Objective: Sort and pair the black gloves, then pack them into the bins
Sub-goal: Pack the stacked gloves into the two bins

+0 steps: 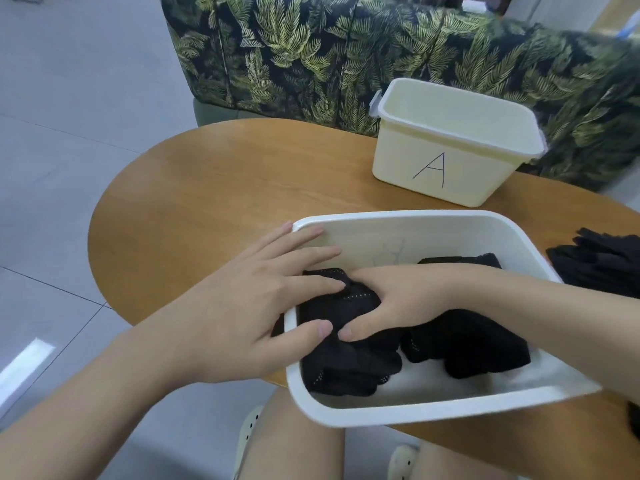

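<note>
Head view: the left hand [249, 306], fingers straight and spread, presses flat on black gloves [332, 327] inside the white bin [433, 410] at the worktop's [207, 188] near edge. The right hand [391, 299] reaches across, grip relaxed, fingers resting on the same gloves. Bin A [446, 168] stands at the far edge; loose gloves [602, 265] lie at the right edge.

Gloves [349, 362] lay in the near bin [398, 410] on the table [207, 188]. Bin A [446, 168] stood behind it. More gloves [602, 265] lay to the right.
</note>
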A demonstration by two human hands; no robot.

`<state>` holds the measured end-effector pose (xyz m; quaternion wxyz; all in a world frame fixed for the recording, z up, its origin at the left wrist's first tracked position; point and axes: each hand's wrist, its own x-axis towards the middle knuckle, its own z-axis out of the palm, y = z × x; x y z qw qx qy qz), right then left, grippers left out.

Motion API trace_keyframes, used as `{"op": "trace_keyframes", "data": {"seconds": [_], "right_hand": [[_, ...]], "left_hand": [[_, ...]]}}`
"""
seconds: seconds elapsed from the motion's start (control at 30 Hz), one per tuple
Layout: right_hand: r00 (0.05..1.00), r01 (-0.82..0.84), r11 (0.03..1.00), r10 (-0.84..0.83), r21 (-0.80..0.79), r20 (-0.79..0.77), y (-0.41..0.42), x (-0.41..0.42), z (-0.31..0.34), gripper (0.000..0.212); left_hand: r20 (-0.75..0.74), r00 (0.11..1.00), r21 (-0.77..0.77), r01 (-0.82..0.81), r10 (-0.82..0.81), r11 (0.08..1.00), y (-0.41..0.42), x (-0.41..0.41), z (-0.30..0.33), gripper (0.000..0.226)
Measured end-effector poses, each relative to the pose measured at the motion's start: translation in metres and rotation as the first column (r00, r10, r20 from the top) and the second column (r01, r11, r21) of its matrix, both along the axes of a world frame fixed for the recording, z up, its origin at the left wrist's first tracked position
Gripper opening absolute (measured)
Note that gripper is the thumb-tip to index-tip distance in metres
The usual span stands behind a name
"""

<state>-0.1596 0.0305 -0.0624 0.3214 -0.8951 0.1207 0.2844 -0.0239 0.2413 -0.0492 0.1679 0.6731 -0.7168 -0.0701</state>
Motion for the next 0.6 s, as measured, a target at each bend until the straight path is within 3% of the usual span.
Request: {"op": "trace_keyframes", "data": {"seconds": [0.13,0.33,0.5,0.6], "right_hand": [[0.989,-0.049,0.969,0.081,-0.241,0.125,0.005,-0.013,0.009,0.073],[0.92,-0.177,0.841,0.326,-0.511,0.219,0.026,-0.042,0.033,0.084],[0.936,-0.031,0.836,0.216,-0.548,0.277,0.015,-0.068,0.06,0.075],[0.936,0.155,0.776,0.083,-0.612,0.341,0.0,-0.096,0.066,0.085]], "left_hand": [[-0.007,1.0,-0.001,0.009,-0.009,1.0,0.0,0.0,-0.001,0.051],[-0.009,1.0,-0.013,-0.025,0.025,1.0,-0.002,0.008,-0.001,0.066],[0.052,0.998,0.028,-0.045,0.044,0.999,-0.002,0.028,0.004,0.074],[0.082,0.994,0.045,-0.077,0.073,0.996,-0.001,0.048,0.007,0.077]]}}
